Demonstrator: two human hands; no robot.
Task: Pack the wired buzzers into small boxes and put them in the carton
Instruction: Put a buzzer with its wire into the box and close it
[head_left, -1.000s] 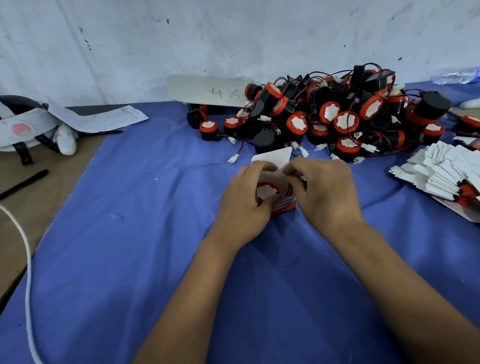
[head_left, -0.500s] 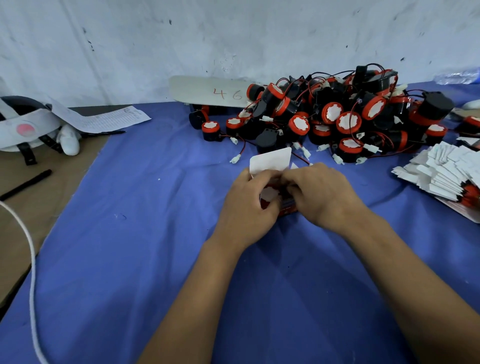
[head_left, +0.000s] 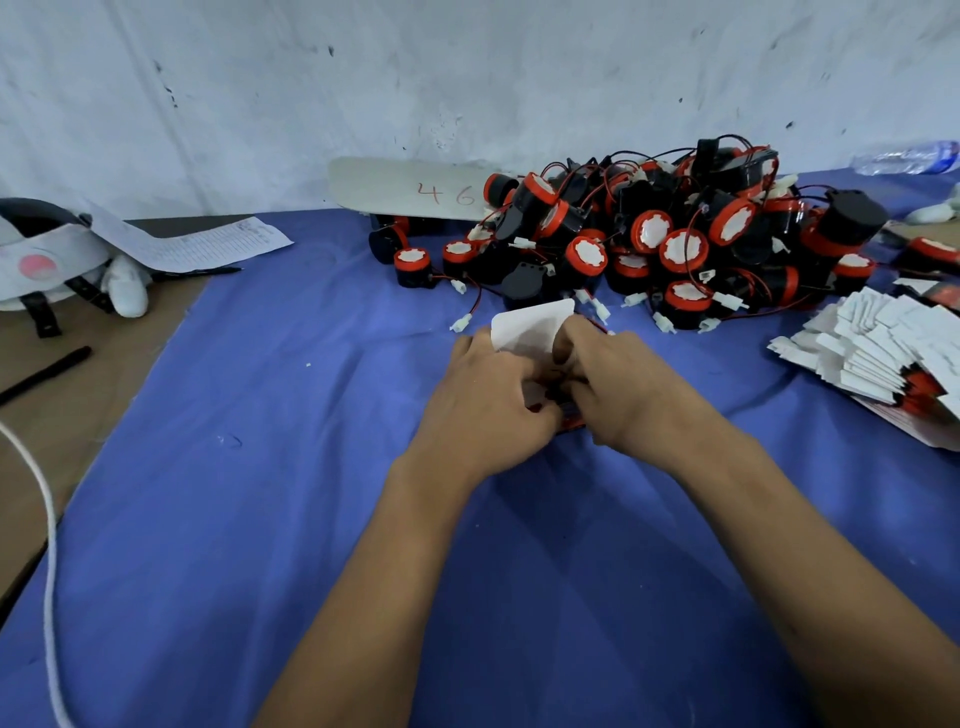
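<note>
A small red box with a white lid flap (head_left: 530, 325) stands on the blue cloth (head_left: 260, 467) in the middle. My left hand (head_left: 488, 400) grips the box from the left. My right hand (head_left: 618, 389) grips it from the right, fingers curled over its open top. The buzzer inside is almost fully hidden by my fingers. Behind the box lies a heap of black and red wired buzzers (head_left: 665, 239) with white connectors. The carton is not in view.
A stack of flat white and red box blanks (head_left: 893, 353) lies at the right. A white board marked 46 (head_left: 410, 189) leans at the wall. At the left are a printed sheet (head_left: 208, 241), a black pen (head_left: 44, 369), a white cable (head_left: 49, 545) and a grey-white headset (head_left: 47, 260).
Both hands have closed in over the box top, covering the buzzer's white face that showed a second ago. The lid flap still stands up behind my fingers.
</note>
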